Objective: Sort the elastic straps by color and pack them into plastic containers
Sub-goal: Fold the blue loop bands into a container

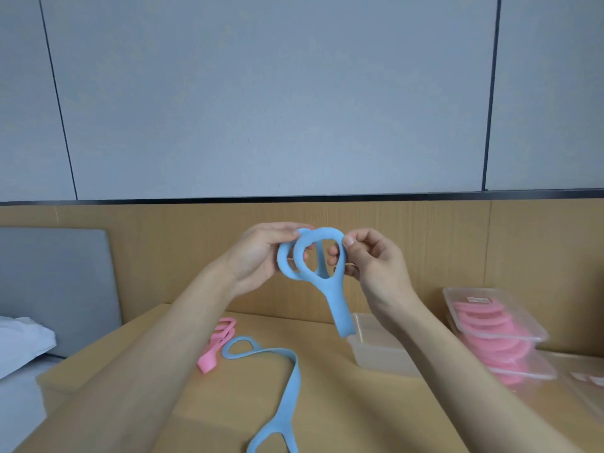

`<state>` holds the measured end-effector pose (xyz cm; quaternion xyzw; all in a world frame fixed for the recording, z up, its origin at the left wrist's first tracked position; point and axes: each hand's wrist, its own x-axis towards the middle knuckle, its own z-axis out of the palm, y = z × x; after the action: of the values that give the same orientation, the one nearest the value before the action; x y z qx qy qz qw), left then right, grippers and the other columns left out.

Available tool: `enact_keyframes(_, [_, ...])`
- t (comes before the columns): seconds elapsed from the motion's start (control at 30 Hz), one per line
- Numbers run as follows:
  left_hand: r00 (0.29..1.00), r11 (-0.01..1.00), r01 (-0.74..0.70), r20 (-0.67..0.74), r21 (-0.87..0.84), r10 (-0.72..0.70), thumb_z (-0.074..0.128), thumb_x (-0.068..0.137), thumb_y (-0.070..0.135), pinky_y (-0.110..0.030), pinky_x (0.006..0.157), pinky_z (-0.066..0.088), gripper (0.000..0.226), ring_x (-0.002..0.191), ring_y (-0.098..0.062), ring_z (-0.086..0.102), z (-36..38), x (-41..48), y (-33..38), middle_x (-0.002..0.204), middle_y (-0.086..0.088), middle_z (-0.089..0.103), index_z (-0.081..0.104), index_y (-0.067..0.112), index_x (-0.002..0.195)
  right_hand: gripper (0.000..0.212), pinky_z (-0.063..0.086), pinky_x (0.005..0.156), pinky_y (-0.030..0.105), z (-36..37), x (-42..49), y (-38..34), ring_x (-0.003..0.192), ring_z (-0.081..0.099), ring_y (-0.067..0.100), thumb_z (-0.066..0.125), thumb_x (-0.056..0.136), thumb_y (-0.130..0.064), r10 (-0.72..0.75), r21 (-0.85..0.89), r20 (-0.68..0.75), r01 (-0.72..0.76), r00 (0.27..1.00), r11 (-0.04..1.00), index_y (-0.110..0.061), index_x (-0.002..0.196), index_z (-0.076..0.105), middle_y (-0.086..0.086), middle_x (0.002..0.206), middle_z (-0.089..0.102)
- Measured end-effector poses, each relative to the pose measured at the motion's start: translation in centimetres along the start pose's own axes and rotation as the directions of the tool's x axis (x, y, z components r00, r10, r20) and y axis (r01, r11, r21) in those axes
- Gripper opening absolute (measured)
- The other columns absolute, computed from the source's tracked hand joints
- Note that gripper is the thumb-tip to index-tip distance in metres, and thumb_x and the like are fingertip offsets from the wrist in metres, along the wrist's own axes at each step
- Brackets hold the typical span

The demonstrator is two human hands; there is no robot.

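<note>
Alignment is what counts now: my left hand [261,253] and right hand [369,266] hold the folded blue strap [335,299] up above the bench [327,403], each grip pinched shut on the rim of a ring while the tail hangs down. I judge it best to square the two rings on each other, double the tail up flat, and lower the bundle into the empty clear box [376,354] just below, not the stacked boxes [500,325] on the right, which hold pink. A second blue strap [287,374] and a pink strap [217,341] lie on the bench, not yet packed.
</note>
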<state>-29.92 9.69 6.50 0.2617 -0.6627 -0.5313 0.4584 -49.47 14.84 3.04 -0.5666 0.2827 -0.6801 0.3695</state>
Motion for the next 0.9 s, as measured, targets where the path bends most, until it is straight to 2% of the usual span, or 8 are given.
enact_keyframes(0.23, [0.941,0.92,0.262,-0.29,0.292,-0.176,0.048,0.096,-0.008,-0.036,0.073,0.049,0.027,0.075,-0.022,0.062,-2.5,-2.1,-6.2,0.092,-0.019,0.074,0.067,-0.004,0.115,0.023,0.055,0.072,0.028,-0.4,-1.9,2.5,0.069,0.06,0.017,0.048,0.101,0.006,0.144,-0.043,0.088,-0.14,0.986,0.989,0.0,0.116,0.065,0.004,0.073,0.067])
enact_keyframes(0.4, [0.911,0.865,0.306,-0.386,0.397,-0.145,0.049,0.094,-0.009,-0.039,0.09,0.052,0.031,0.087,-0.018,0.067,-4.1,-3.5,-9.1,0.093,-0.008,0.078,0.071,0.009,0.106,0.035,0.051,0.084,0.031,-0.1,-3.0,4.1,0.083,0.064,0.018,0.052,0.094,0.011,0.105,-0.307,0.118,-0.064,0.987,0.949,-0.014,0.085,0.074,0.017,0.088,0.072])
enact_keyframes(0.47, [0.9,0.886,0.242,-0.433,0.395,-0.053,0.045,0.094,-0.013,-0.031,0.082,0.05,0.036,0.091,-0.018,0.065,-4.6,-3.5,-9.3,0.094,-0.005,0.076,0.07,0.01,0.105,0.036,0.053,0.085,0.036,0.1,-3.2,4.6,0.084,0.066,0.028,0.053,0.094,0.012,0.079,-0.354,0.131,-0.028,0.988,0.935,-0.014,0.08,0.073,0.023,0.094,0.072])
enact_keyframes(0.6, [0.906,0.829,0.248,-0.423,0.501,-0.015,0.047,0.101,-0.004,-0.026,0.093,0.047,0.034,0.11,-0.014,0.064,-6.0,-3.1,-9.6,0.123,-0.007,0.071,0.063,0.01,0.128,0.033,0.055,0.084,0.023,0.3,-3.9,5.8,0.093,0.071,0.024,0.056,0.094,0.011,0.073,-0.42,0.167,0.004,0.983,0.908,-0.015,0.081,0.072,0.01,0.092,0.076])
enact_keyframes(0.67, [0.927,0.631,0.356,-0.345,0.689,-0.147,0.054,0.101,0.008,-0.028,0.103,0.044,0.042,0.127,-0.019,0.057,-6.7,-3.5,-10.3,0.141,-0.009,0.059,0.053,0.013,0.143,0.033,0.053,0.08,0.018,0.3,-4.5,6.5,0.09,0.071,0.017,0.058,0.094,0.008,0.092,-0.484,0.205,0.019,0.974,0.875,-0.018,0.08,0.072,0.003,0.091,0.077])
enact_keyframes(0.77, [0.928,0.133,0.323,-0.287,0.937,-0.237,0.058,0.096,0.023,-0.033,0.101,0.042,0.057,0.13,-0.025,0.05,-6.6,-5.3,-11.0,0.136,-0.004,0.056,0.043,0.022,0.15,0.034,0.054,0.08,0.024,-0.1,-5.5,7.8,0.089,0.07,0.013,0.059,0.093,0.006,0.136,-0.579,0.25,0.036,0.959,0.815,-0.022,0.079,0.072,-0.003,0.088,0.076])
enact_keyframes(0.8, [0.95,0.122,0.283,-0.261,0.951,-0.172,0.058,0.094,0.023,-0.035,0.099,0.041,0.048,0.127,-0.022,0.048,-5.9,-6.3,-11.1,0.127,0.004,0.054,0.048,0.026,0.142,0.035,0.055,0.08,0.025,-0.3,-5.8,8.1,0.087,0.069,0.012,0.058,0.093,0.005,0.151,-0.602,0.264,0.04,0.953,0.798,-0.023,0.078,0.072,-0.004,0.087,0.076])
enact_keyframes(0.9, [0.987,0.371,0.074,-0.121,0.926,0.104,0.056,0.084,0.01,-0.036,0.078,0.042,0.028,0.099,-0.007,0.049,-3.0,-11.5,-11.8,0.097,0.018,0.045,0.048,0.035,0.092,0.035,0.048,0.075,0.009,-1.0,-6.6,8.7,0.077,0.067,0.005,0.059,0.09,0.004,0.192,-0.626,0.31,0.048,0.931,0.778,-0.025,0.076,0.07,-0.01,0.081,0.074])
